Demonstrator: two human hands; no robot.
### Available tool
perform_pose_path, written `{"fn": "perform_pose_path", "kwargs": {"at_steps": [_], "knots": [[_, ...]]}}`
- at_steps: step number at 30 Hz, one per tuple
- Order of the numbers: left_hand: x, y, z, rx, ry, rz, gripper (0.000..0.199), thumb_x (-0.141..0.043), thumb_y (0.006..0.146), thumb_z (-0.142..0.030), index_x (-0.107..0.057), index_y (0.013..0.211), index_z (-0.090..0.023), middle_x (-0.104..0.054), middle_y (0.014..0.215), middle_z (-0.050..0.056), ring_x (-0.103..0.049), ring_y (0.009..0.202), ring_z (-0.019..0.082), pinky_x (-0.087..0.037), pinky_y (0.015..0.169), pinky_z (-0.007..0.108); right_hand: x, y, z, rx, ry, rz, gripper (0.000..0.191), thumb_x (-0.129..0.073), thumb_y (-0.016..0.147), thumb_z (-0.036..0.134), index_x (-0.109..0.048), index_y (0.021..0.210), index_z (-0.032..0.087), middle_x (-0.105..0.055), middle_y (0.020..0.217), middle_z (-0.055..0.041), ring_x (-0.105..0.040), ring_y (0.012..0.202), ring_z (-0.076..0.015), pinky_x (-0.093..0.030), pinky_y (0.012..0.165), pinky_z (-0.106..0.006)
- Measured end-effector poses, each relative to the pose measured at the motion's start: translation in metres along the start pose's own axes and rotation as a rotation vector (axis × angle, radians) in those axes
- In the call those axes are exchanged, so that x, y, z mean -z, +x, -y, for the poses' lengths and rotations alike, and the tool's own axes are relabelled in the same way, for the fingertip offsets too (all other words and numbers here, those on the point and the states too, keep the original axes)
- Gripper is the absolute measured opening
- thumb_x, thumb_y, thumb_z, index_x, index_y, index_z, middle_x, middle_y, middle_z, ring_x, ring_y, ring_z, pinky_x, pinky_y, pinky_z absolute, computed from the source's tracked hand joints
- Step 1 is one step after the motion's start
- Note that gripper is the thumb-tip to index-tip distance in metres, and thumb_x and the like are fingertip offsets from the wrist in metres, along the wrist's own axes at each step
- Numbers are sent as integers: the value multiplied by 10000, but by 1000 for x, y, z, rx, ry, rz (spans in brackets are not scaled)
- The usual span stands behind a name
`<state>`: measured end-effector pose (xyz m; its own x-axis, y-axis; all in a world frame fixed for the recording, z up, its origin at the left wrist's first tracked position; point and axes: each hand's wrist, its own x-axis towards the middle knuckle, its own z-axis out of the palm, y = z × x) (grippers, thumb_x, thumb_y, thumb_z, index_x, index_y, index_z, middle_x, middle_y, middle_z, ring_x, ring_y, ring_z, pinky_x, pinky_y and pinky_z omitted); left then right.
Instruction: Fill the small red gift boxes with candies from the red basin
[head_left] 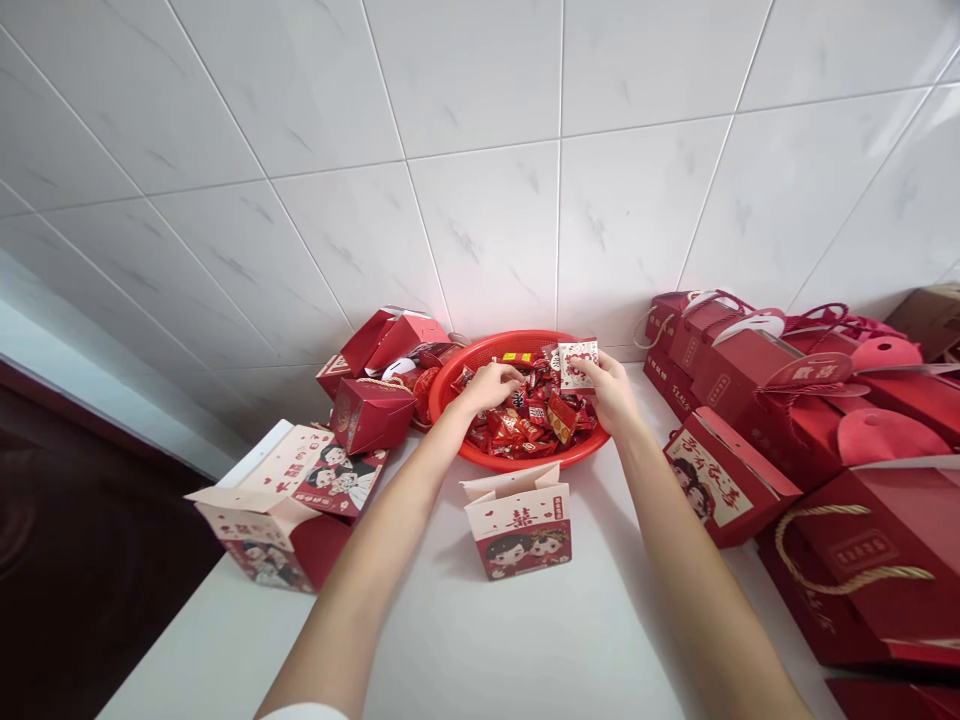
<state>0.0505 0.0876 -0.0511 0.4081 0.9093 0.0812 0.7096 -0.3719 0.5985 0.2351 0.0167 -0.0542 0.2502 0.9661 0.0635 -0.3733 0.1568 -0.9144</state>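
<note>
A red plastic basket (536, 462) full of wrapped candies (525, 428) stands against the wall. Over its left part is my left hand (495, 386), its fingers bent together at the candies; whatever they may hold is too small to make out. At the basket's right side my right hand (609, 388) pinches a small white packet with red print (577, 364). Between my forearms, in front of the basket, an open pink and red paper box (521, 535) with two cartoon faces stands upright on the white table (517, 640).
Red gift boxes with rope handles (780, 390) are piled along the right side. At the left are smaller red boxes (371, 412) and an open printed box (277, 500) near the table's left edge. A tiled wall (487, 220) rises behind the basket.
</note>
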Motion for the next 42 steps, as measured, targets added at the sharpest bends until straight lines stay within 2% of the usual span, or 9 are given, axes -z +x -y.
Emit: {"fn": "perform_pose_path", "kwargs": {"at_steps": [3, 9, 11, 15, 20, 24, 35, 39, 42], "knots": [[1, 1, 4, 44, 87, 9, 289, -574, 795, -38, -798, 924, -167, -797, 940, 64, -740, 921, 222, -544, 906, 299, 0, 0, 0, -5, 3, -8, 262, -764, 597, 319, -681, 812, 193, -725, 800, -8, -647, 696, -154, -520, 622, -255], [-6, 3, 12, -21, 20, 312, 400, -656, 627, 13, -799, 918, -222, -801, 958, 18, -740, 953, 214, -562, 816, 245, -1, 0, 0, -8, -23, -10, 273, -750, 601, 324, -686, 836, 201, -737, 817, -11, -645, 666, -154, -510, 590, -250], [-7, 4, 12, -21, 17, 353, 432, -671, 602, 14, -797, 939, -225, -800, 947, 18, -742, 926, 218, -562, 774, 240, 0, 1, -1, -6, -29, -8, 269, -746, 601, 322, -683, 833, 201, -737, 817, -11, -640, 653, -151, -507, 587, -251], [-5, 3, 10, -38, 69, 256, 348, -695, 644, -36, -798, 931, -203, -792, 876, 23, -737, 855, 227, -561, 780, 274, 0, 0, -1, 0, -36, 4, 270, -746, 613, 335, -677, 839, 205, -728, 800, -9, -655, 674, -164, -514, 604, -263], [0, 5, 9, -64, -83, 6, 262, -652, 765, -88, -795, 963, -181, -791, 1040, 58, -722, 991, 232, -537, 953, 329, -1, -1, 1, 2, -28, -3, 260, -749, 605, 341, -681, 813, 200, -731, 798, -10, -658, 684, -164, -519, 609, -257], [-1, 8, 12, -107, -206, -83, 246, -659, 789, -110, -784, 997, -148, -773, 1115, 103, -711, 1052, 254, -525, 995, 378, -2, -2, 2, -14, -18, -11, 259, -751, 599, 330, -683, 812, 198, -726, 772, -4, -651, 663, -158, -519, 593, -250], [-4, 11, 15, -138, -347, -82, 229, -693, 776, -109, -779, 986, -138, -775, 1100, 107, -701, 1068, 252, -526, 996, 393, -1, -1, 1, -4, -37, 5, 245, -742, 629, 333, -680, 827, 202, -729, 798, -15, -670, 696, -173, -530, 621, -268], [-4, 7, 11, -119, -312, -23, 220, -672, 814, -124, -771, 1009, -144, -771, 1123, 93, -702, 1075, 238, -529, 986, 365, -1, -1, 1, -12, -19, -1, 252, -752, 620, 329, -685, 825, 198, -732, 802, -13, -667, 695, -166, -533, 621, -263], [-2, 4, 9, -91, -196, -44, 210, -636, 845, -138, -774, 1002, -155, -772, 1119, 87, -703, 1080, 244, -526, 984, 354, -1, -1, 1, -1, -16, -3, 249, -753, 622, 334, -679, 818, 200, -727, 784, -11, -664, 686, -166, -533, 620, -264]]}}
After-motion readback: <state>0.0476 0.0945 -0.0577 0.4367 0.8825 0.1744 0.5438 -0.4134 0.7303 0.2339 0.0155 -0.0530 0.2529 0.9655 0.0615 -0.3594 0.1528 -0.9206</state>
